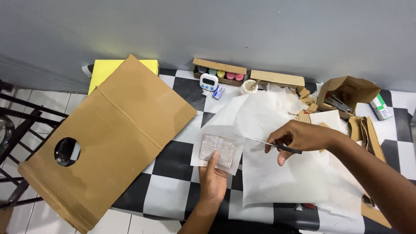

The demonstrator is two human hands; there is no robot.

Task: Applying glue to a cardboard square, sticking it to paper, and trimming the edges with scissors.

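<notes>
My left hand [213,178] holds the near edge of a small square [216,149] wrapped in thin white paper, with fingers pressed flat on it. My right hand [299,138] grips black-handled scissors [271,144] whose blades point left toward the square's right edge. Both rest over a black-and-white checkered table [173,162]. A large sheet of white tissue paper [277,173] lies under my right hand.
A big flattened cardboard sheet [108,138] with a round hole covers the table's left side. At the back stand a box of paint pots [219,71], a small digital timer [209,81], a glue pot [248,86], cardboard scraps and an open cardboard box [346,93].
</notes>
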